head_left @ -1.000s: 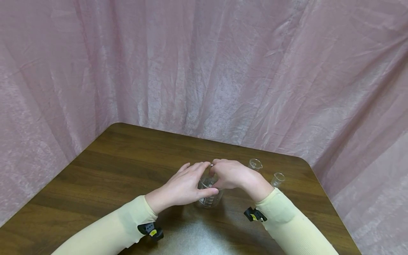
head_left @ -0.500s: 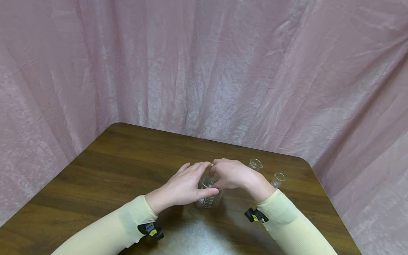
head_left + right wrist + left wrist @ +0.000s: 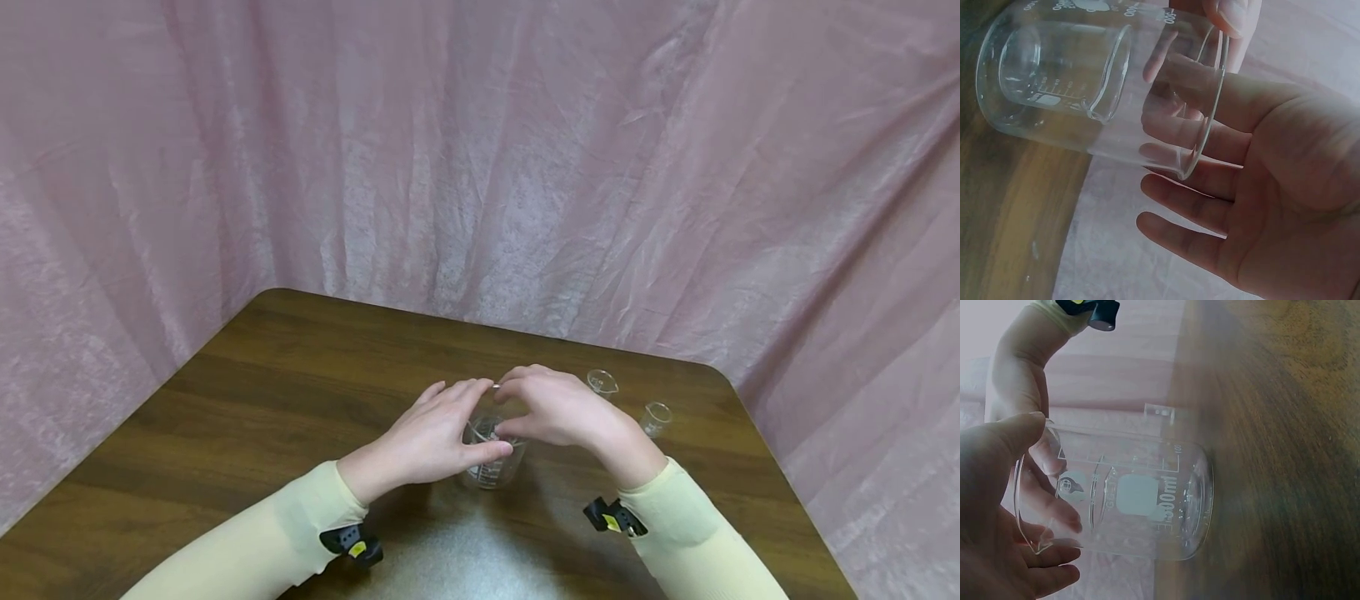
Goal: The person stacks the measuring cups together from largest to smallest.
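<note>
A large glass beaker (image 3: 491, 475) with white printed markings stands on the wooden table, and a smaller glass beaker (image 3: 1066, 69) sits inside it. My left hand (image 3: 427, 437) holds the large beaker around its rim, its thumb on the near side and its fingers reaching round the far side. Close by on the right, my right hand (image 3: 558, 408) arches over the rim with its fingers loosely extended. In the right wrist view, the right palm faces the beaker mouth and several fingers are spread beside the glass, with nothing gripped.
Two smaller glass beakers stand behind and to the right of the right hand: one beaker (image 3: 602, 383) partly hidden by that hand, another beaker (image 3: 657, 417) near the right forearm. A pink curtain (image 3: 480, 167) hangs behind the brown table (image 3: 315, 367).
My right hand has shifted slightly right and lifted a little, its thumb and fingers loosening. My left hand has stayed around the large beaker, which stands in the same place.
</note>
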`<state>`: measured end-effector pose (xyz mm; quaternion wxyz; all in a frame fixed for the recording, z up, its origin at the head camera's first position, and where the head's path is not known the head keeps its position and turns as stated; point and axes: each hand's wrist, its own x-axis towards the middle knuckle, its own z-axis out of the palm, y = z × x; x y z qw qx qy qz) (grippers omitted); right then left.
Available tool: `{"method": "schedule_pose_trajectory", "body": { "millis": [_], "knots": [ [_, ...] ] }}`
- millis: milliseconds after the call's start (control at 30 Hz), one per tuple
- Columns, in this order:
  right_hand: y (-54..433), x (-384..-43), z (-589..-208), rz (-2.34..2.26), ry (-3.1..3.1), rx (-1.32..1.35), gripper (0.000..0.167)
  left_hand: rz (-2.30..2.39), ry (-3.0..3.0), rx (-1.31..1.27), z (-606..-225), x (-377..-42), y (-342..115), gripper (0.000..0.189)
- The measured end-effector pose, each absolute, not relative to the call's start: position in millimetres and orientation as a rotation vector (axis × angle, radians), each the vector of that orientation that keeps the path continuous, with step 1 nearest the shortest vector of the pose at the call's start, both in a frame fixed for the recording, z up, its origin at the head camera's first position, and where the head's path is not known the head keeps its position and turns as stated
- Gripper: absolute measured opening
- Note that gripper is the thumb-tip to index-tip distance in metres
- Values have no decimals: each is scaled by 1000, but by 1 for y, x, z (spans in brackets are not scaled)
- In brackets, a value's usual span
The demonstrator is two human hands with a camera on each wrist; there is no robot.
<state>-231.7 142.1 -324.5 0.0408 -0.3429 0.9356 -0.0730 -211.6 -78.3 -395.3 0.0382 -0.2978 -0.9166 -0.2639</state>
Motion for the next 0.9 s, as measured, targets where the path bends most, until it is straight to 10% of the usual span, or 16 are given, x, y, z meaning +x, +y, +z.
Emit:
{"method": "schedule_pose_trajectory", "body": {
  "millis": [900],
  "knots": [
    [153, -210, -333, -465, 3074, -1032, 42, -782, -2809, -910, -397, -209, -86, 96]
  ]
}}
